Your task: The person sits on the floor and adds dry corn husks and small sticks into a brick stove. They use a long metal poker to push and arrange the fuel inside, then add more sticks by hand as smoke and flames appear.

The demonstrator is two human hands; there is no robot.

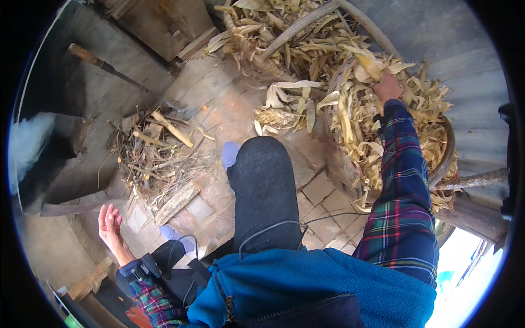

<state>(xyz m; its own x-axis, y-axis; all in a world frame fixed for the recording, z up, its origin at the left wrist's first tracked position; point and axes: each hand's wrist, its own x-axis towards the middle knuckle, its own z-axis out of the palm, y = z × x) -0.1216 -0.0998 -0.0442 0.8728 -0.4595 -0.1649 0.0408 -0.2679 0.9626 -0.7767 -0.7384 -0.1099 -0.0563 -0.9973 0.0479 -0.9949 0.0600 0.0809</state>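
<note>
My right hand [387, 87] reaches into a heap of dry corn husks [365, 119] in a large round basket [445, 151]. Its fingers are curled around some husk leaves, with the fingertips partly hidden among them. My left hand [110, 229] is raised at the lower left, palm up, fingers apart and holding nothing. A pile of twigs and split sticks [151, 151] lies on the floor beyond it, with a short wooden block [177, 203] at the pile's near edge.
Pale smoke [30, 147] drifts by a dark opening at the left. A wooden-handled tool [102, 65] leans against the grey wall there. More husks spill onto the brick floor [221, 102] beside the basket. A thin cable [266, 229] crosses my knee.
</note>
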